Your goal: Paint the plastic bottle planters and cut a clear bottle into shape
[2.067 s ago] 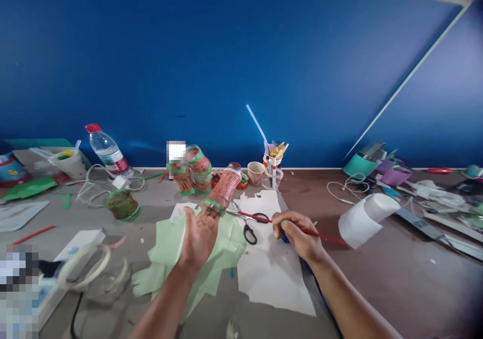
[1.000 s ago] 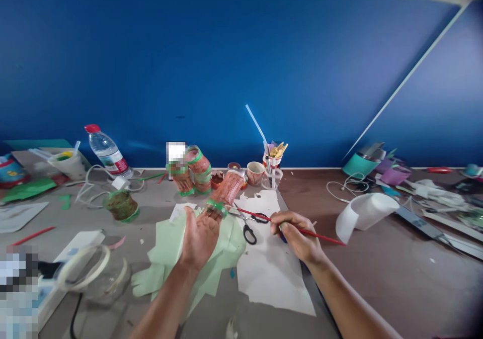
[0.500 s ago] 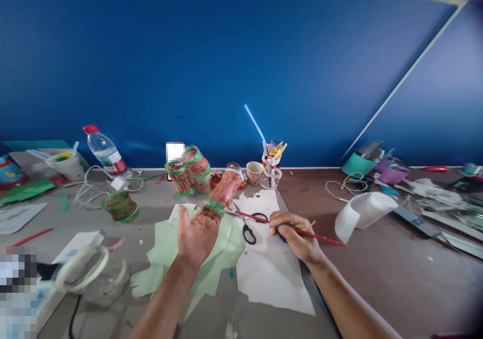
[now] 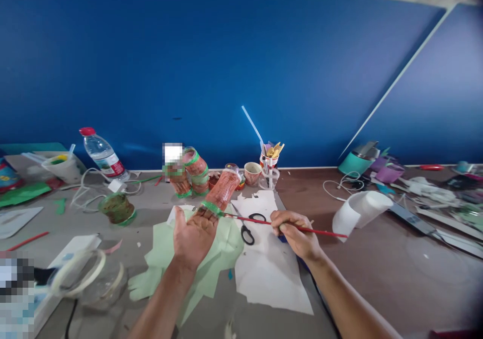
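My left hand [image 4: 196, 236] is palm up and holds a cut plastic bottle piece [image 4: 224, 185], painted reddish brown with a green rim [image 4: 212, 208]. Its fingers reach into the open end and the thumb stands apart. In my right hand [image 4: 294, 231] a paintbrush [image 4: 252, 220] with a red handle is pinched between thumb and fingers. The bristle end touches or nearly touches the green rim. Black-handled scissors [image 4: 247, 235] lie beneath the brush, on white paper [image 4: 264, 278]. Pale green paper [image 4: 158, 251] spreads below my left hand.
Similar painted pieces [image 4: 196, 163] stand behind, and a dark green one [image 4: 117, 209] sits left. A paper cup [image 4: 252, 173] and a holder with pens and a straw [image 4: 270, 170] are near the blue partition [image 4: 226, 67]. A clear tub [image 4: 101, 283] is front left; curled white paper [image 4: 362, 213] stands right.
The brush's bristle end has moved slightly left along the green rim. Both hands keep their holds, and the whole view has shifted a little.
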A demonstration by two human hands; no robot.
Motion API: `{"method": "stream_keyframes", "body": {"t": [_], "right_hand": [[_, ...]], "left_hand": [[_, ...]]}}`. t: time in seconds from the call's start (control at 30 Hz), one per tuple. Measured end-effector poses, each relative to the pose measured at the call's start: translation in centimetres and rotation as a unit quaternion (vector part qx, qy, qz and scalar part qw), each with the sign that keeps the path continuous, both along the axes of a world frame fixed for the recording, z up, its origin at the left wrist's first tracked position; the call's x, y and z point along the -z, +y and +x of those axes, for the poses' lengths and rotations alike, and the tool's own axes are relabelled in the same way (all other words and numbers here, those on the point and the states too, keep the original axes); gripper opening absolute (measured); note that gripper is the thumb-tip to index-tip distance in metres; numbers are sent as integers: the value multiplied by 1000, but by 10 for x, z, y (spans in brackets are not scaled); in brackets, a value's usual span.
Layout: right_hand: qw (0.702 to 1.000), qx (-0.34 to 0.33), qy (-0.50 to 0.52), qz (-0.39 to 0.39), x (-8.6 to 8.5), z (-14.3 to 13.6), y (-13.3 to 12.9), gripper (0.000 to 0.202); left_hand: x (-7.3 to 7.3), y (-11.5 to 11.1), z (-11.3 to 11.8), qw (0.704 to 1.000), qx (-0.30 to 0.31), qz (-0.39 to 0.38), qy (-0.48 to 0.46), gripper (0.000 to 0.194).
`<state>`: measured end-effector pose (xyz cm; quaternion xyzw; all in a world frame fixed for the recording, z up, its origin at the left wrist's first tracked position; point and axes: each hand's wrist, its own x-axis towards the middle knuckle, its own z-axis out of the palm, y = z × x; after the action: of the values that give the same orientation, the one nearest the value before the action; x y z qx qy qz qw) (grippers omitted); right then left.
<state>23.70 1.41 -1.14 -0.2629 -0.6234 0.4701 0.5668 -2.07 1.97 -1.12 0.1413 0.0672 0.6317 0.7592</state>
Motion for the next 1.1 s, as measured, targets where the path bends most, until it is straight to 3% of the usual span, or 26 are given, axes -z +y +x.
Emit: {"method": "stream_keyframes", "body": {"t": [0.17, 0.3, 0.47, 0.67, 1.1], "right_hand": [[988, 95, 122, 3, -10, 4, 6, 12], [979, 145, 144, 12, -11, 7, 11, 13], [984, 151, 93, 29, -3, 10, 14, 16], [985, 163, 57, 24, 3, 15, 17, 17], [981, 155, 117, -3, -5, 12, 18, 15]], "left_hand": [[-1, -1, 1, 1000, -5, -24, 11, 77], [-8, -6, 6, 995, -29, -79, 48, 77], [-11, -7, 10, 993, -31, -83, 73, 80], [-1, -4, 5, 996, -15, -53, 67, 77], [12, 4, -10, 999, -28, -34, 8, 68]]}}
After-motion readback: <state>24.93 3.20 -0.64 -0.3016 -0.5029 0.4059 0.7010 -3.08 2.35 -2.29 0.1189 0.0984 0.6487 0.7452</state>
